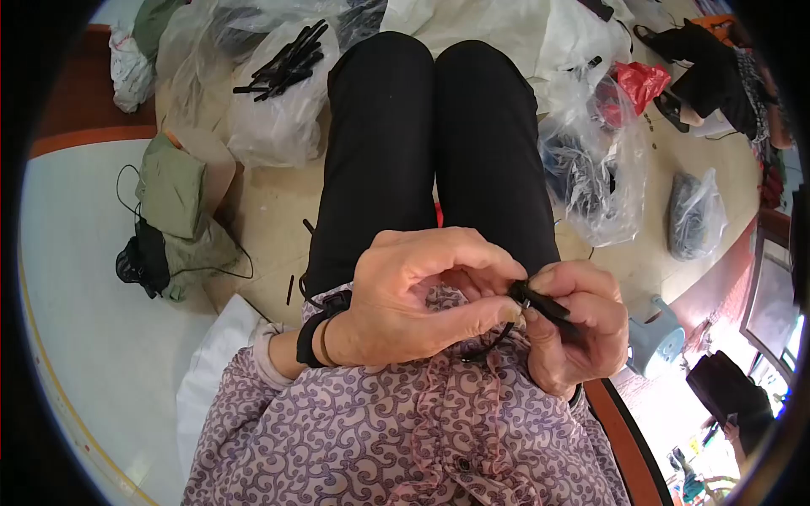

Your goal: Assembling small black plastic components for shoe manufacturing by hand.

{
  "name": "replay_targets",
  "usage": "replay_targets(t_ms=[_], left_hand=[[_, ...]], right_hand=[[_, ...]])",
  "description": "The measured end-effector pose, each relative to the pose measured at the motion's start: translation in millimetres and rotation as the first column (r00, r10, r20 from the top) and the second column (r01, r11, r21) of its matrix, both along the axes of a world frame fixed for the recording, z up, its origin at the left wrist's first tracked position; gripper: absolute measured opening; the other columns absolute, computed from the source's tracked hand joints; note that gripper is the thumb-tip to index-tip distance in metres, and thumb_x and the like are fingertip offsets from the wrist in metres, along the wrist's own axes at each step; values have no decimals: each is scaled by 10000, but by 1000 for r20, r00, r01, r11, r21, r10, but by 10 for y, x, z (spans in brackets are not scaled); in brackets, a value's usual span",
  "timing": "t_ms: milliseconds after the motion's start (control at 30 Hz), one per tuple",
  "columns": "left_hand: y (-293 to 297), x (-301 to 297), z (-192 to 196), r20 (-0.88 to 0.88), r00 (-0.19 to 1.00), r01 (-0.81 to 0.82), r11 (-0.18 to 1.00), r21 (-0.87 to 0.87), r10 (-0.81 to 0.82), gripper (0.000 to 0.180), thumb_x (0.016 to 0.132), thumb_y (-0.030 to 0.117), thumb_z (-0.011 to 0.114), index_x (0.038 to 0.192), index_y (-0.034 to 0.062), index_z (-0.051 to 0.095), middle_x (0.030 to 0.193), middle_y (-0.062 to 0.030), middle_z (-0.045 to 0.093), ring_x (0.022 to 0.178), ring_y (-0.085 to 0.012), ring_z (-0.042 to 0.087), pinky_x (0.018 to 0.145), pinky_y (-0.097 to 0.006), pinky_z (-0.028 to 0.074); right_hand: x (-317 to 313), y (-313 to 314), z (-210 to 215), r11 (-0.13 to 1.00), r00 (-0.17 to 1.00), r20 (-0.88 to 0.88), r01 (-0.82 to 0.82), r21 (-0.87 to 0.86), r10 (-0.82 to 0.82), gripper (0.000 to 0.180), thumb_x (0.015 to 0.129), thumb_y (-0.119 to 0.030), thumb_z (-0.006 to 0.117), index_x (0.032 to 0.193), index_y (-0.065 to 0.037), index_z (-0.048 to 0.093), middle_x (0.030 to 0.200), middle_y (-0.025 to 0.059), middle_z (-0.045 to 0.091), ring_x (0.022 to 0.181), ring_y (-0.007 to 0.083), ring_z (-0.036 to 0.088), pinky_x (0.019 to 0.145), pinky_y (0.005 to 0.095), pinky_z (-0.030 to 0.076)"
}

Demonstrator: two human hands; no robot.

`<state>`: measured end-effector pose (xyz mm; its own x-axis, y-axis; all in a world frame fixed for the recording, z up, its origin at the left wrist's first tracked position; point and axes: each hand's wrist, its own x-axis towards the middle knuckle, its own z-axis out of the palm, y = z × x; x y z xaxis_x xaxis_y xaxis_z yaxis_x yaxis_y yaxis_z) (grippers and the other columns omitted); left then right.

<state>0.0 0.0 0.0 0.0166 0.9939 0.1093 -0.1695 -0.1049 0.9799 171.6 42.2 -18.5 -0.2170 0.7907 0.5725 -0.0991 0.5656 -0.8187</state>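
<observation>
Above my lap, both hands meet on a small black strap-like piece with a bit of shiny metal at its middle. My left hand pinches its left end between thumb and fingertips. The fingers of my right hand are curled around the other end. A thin black strip hangs down from the piece toward my patterned shirt. Exactly what kind of fitting it is cannot be made out, since the fingertips cover much of it.
A bundle of black strips lies on a white plastic bag at the far left. Clear bags of dark pieces sit to the right. Folded green cloth rests at left, a blue stool at right. Another person is at far right.
</observation>
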Motion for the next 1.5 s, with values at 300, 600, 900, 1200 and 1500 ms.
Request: replay_targets(t_ms=[300,600,900,1200,1500], left_hand=[[13,-16,120,-13,999,-32,999,34,33,220,724,-70,778,914,-117,677,851,-195,702,745,-205,696,629,-269,548],[64,-2,194,-25,1000,-12,995,95,14,275,673,-67,823,907,-113,685,854,-220,695,691,-200,666,567,-265,509],[102,30,224,121,990,-77,997,23,74,201,710,-90,785,890,-102,696,821,-161,702,688,-144,688,577,-227,545],[188,-28,210,-2,1000,-19,984,177,20,238,663,-8,837,816,-94,676,720,-155,674,585,-197,624,510,-277,443],[232,-93,201,-91,992,105,971,216,-87,262,741,-26,793,968,-40,664,763,-120,670,618,-164,654,510,-241,497]], right_hand=[[-80,82,49,968,992,-119,5,253,26,310,578,143,707,846,118,554,809,295,634,606,282,646,520,299,542],[-102,87,147,972,982,-182,-10,236,55,302,596,125,716,840,106,538,808,306,619,611,295,642,519,321,543],[-125,86,168,977,976,-213,4,212,43,291,609,124,715,843,99,543,816,298,625,626,291,651,535,344,554],[-69,34,199,991,984,-172,-15,132,38,273,702,80,746,868,66,531,834,277,635,636,279,660,560,345,559],[-87,71,190,991,974,-215,-46,126,72,259,708,112,724,862,69,520,849,291,629,628,290,657,546,339,555]])
